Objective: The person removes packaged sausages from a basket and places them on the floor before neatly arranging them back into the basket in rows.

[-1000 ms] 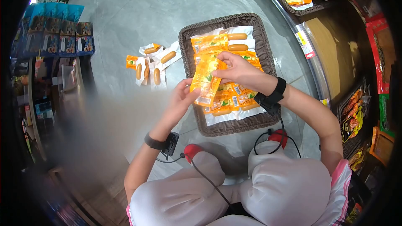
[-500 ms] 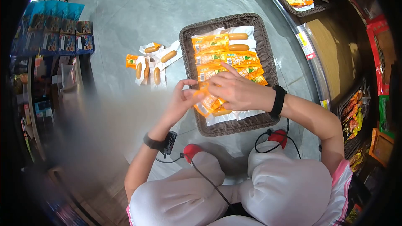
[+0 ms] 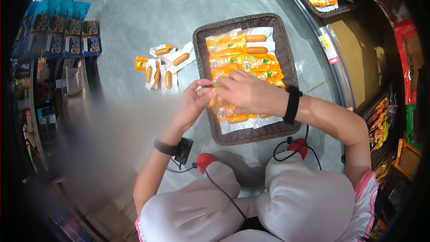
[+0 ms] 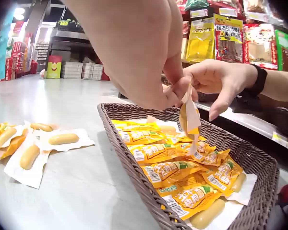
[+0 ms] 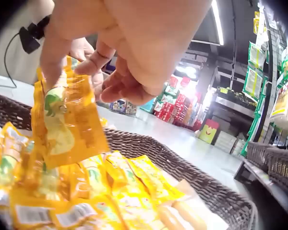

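Observation:
My left hand [image 3: 195, 106] pinches the top of an orange sausage packet [image 4: 191, 119] with thumb and fingertips. The packet hangs upright over the wicker basket [image 3: 204, 29], its printed front [image 5: 69, 132] filling much of the right wrist view. Meeting the left fingertips, my right hand [image 3: 255, 95] has its fingers curled at the packet's top edge, while its thumb [image 4: 222, 104] points down, apart from the left hand. Rows of similar orange packets [image 3: 226, 47] lie under both hands, some turned to show a sausage [image 3: 256, 50] on a white back.
Several sausage packets [image 3: 181, 59] lie loose on the grey floor [image 3: 148, 13] left of the basket. A shelf edge with price tags [image 3: 328, 47] runs along the right, with another basket [image 3: 333, 11] above. Blue bags [image 3: 62, 11] hang at the left. My knees are close below the basket.
The packet held flat between both hands over the basket has been lowered and turned upright. My right hand has come down and left to meet the left fingertips.

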Tool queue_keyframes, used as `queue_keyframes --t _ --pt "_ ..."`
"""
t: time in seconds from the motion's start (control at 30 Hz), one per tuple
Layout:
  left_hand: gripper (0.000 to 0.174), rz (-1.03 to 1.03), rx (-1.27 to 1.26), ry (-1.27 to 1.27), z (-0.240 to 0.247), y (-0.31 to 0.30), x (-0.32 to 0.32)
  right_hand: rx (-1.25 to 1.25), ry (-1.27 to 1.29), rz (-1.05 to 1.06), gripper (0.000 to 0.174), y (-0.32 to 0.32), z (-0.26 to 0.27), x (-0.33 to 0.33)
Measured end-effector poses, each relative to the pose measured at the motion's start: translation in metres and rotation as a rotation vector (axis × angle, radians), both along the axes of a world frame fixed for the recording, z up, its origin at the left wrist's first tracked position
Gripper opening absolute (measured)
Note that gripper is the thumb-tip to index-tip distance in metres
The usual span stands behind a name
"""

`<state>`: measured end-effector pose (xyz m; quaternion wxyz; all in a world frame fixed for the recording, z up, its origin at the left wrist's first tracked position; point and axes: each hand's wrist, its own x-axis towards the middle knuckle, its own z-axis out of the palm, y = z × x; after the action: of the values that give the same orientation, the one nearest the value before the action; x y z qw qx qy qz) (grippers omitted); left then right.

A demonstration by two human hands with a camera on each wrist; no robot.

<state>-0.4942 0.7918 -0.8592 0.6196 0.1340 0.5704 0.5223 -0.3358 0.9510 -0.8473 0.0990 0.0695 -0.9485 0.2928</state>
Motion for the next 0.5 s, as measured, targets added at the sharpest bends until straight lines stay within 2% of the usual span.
queue_keyframes --t 0.07,0.17,0.27,0.37,0.5 --pt "0.036 0.058 -0.02 -0.15 0.011 0.001 -0.002 0.023 0.05 -0.017 0.037 -0.003 -0.001 0.0" --pt "0.037 0.129 0.005 -0.31 0.003 -0.005 -0.004 0.094 0.014 -0.061 0.051 -0.01 -0.008 -0.002" --pt "0.034 0.124 0.09 -0.439 -0.005 -0.009 -0.004 0.08 0.125 -0.107 0.034 -0.013 -0.015 -0.003" --pt "0.031 0.192 0.014 -0.342 -0.005 -0.005 -0.004 0.015 0.106 -0.115 0.032 0.0 -0.012 0.0" --pt "0.025 0.232 -0.019 -0.105 -0.019 -0.018 -0.032 0.15 -0.03 -0.296 0.032 0.049 -0.029 0.005"
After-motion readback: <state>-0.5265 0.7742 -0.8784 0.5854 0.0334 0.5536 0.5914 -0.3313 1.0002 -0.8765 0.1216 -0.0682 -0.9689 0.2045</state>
